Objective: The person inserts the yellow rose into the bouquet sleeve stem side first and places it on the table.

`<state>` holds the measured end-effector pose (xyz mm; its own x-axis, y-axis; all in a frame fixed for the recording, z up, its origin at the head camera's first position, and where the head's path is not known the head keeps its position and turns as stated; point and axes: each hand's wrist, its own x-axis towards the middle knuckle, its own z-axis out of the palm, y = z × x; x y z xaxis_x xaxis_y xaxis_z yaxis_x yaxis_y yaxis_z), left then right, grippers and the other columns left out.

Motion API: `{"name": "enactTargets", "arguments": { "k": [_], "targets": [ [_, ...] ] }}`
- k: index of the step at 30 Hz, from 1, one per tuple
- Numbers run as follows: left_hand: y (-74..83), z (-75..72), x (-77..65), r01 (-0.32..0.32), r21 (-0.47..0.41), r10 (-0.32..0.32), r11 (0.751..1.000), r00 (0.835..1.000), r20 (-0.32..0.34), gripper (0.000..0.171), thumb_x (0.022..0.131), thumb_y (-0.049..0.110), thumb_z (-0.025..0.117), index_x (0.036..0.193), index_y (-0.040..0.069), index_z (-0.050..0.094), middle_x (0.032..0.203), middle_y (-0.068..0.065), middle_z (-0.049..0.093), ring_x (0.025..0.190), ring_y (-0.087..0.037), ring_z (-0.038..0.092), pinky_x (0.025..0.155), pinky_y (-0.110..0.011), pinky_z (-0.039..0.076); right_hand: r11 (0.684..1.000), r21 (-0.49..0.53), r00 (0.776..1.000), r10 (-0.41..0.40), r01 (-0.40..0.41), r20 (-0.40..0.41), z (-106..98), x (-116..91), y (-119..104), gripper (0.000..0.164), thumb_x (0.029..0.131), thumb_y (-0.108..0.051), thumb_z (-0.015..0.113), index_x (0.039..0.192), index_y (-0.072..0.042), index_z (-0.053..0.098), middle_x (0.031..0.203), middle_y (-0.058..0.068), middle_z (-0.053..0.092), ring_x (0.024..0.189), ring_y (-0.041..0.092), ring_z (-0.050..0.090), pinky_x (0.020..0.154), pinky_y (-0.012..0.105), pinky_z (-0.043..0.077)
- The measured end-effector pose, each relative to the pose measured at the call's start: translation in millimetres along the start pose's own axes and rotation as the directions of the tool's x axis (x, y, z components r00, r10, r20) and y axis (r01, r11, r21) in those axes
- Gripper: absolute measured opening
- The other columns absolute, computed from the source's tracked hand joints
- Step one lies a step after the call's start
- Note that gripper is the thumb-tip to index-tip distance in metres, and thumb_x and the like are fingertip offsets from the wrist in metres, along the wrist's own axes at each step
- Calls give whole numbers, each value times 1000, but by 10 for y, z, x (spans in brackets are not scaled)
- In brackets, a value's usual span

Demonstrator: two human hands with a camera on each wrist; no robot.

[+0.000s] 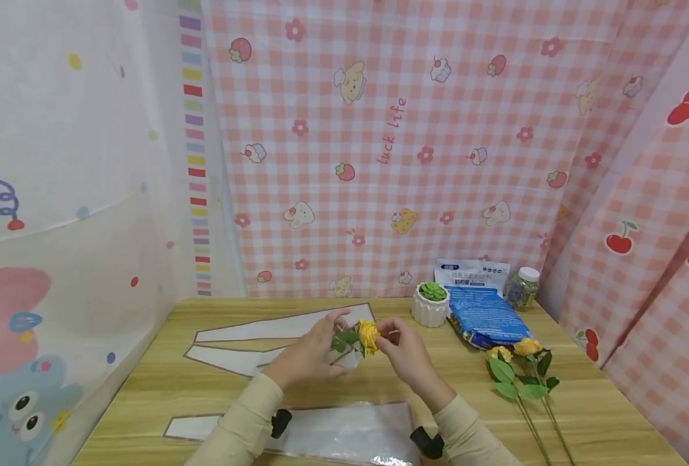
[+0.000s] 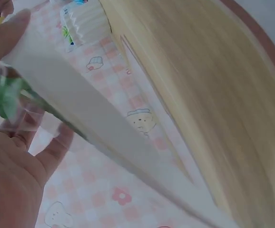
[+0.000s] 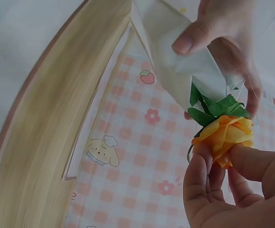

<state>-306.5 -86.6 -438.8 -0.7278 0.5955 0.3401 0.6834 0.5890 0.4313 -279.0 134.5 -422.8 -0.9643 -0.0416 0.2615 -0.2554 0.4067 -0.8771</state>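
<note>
My left hand holds a tapered white-and-clear flower sleeve, its thumb on the white side and its fingers on the clear side. Inside the sleeve run a green stem and leaves. From its wide mouth pokes a yellow rose, with green leaves just below the bloom. The right hand pinches the bloom's petals between thumb and fingers. In the head view, the sleeve's narrow end reaches left over the table.
Flat tapered sleeves lie on the wooden table, one behind the hands and another in front. Two yellow roses lie at right. A blue-and-white bag, a white succulent pot and a lidded jar stand at the back right.
</note>
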Motion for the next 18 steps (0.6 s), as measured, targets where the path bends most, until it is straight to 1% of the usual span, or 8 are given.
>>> {"name": "enactTargets", "arguments": {
  "k": [3,6,8,10,13,15,18],
  "targets": [
    [-27,1,-12,28,-46,-28,999,1000,-2,118,73,22,93,157,18,11,141,-8,48,126,-30,53,98,-49,51,998,61,1000,17,-16,-17,-24,16,9,10,94,6,65,102,2,62,103,13,63,91,22,65,77,33,57],
    [-56,9,-27,40,-73,-41,997,999,-7,122,68,25,96,158,16,13,145,-11,48,131,-33,49,108,-57,41,993,111,999,40,-37,-24,-43,31,16,10,94,7,64,102,2,61,106,15,63,93,23,65,79,34,57],
    [-71,15,-35,52,-86,-52,995,999,-7,125,66,28,98,158,14,14,146,-13,48,132,-34,48,111,-60,35,991,125,998,53,-49,-23,-53,36,14,10,94,6,64,103,2,61,107,15,63,95,23,65,81,34,57],
    [-93,27,-37,69,-88,-70,994,998,-3,124,66,29,97,158,13,16,146,-14,47,133,-34,47,113,-62,31,989,136,998,63,-60,-17,-63,39,9,10,94,6,64,103,3,61,108,15,63,98,24,65,82,35,57],
    [-138,54,-35,85,-60,-84,995,996,8,114,69,29,95,156,11,24,147,-13,46,135,-32,45,114,-58,32,986,153,998,70,-67,-10,-75,39,5,10,95,6,64,104,3,61,109,16,62,100,25,65,84,36,57],
    [-170,69,-31,72,-37,-72,997,997,8,102,74,26,92,154,8,30,146,-12,47,134,-30,45,114,-54,35,985,159,997,73,-71,-8,-81,40,8,10,95,6,64,104,3,61,108,16,62,101,25,65,84,36,57],
    [-202,79,-32,46,-20,-46,999,999,3,86,80,19,87,149,5,37,141,-11,48,128,-27,49,110,-48,41,984,167,998,65,-63,-7,-93,44,17,10,95,6,64,104,3,61,108,15,62,101,25,65,84,36,57]
  ]
}}
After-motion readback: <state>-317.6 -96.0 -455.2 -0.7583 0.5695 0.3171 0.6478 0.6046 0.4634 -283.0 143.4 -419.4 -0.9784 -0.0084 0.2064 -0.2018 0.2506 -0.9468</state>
